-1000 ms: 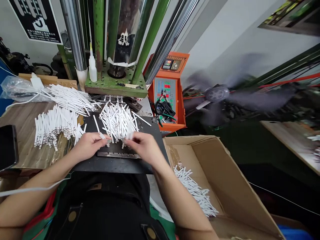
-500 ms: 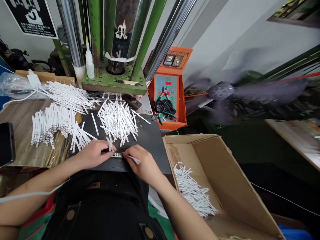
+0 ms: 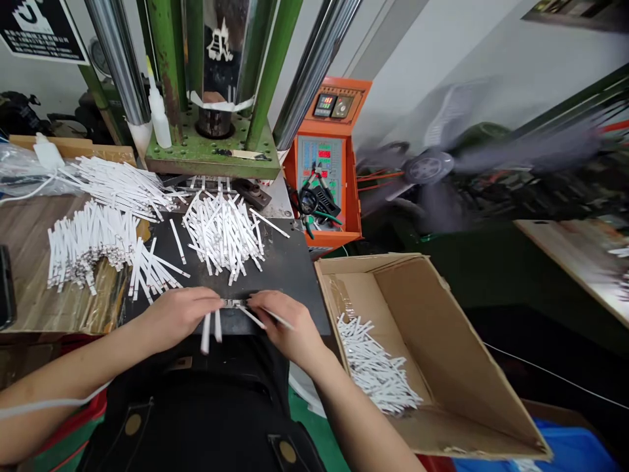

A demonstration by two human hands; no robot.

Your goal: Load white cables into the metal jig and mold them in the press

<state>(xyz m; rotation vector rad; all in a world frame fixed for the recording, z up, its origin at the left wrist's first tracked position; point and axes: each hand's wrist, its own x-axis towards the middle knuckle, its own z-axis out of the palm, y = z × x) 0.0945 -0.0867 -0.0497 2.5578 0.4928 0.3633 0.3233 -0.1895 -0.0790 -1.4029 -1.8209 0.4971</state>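
Note:
My left hand (image 3: 183, 316) is closed at the near edge of the black work surface (image 3: 287, 269), with white strips (image 3: 206, 333) hanging below its fingers. My right hand (image 3: 285, 322) pinches a thin white strip (image 3: 278, 318). Between my fingertips lies a small metal piece (image 3: 230, 303), and another white strip (image 3: 251, 316) slants down from it. Just beyond my hands is a loose pile of white strips (image 3: 223, 233). Whether my left fingers also touch the metal piece is too small to tell.
More strips (image 3: 93, 242) lie at the left. Behind the surface stands a green press (image 3: 211, 157) with a white bottle (image 3: 160, 118). An orange control box (image 3: 351, 190) is beyond, a cardboard box (image 3: 422, 328) with strips at right, and a spinning fan (image 3: 427, 168) behind it.
The strips at my left hand pointed up before and now hang down toward me. A slanting strip now shows beside my right fingers. The whole view has shifted slightly.

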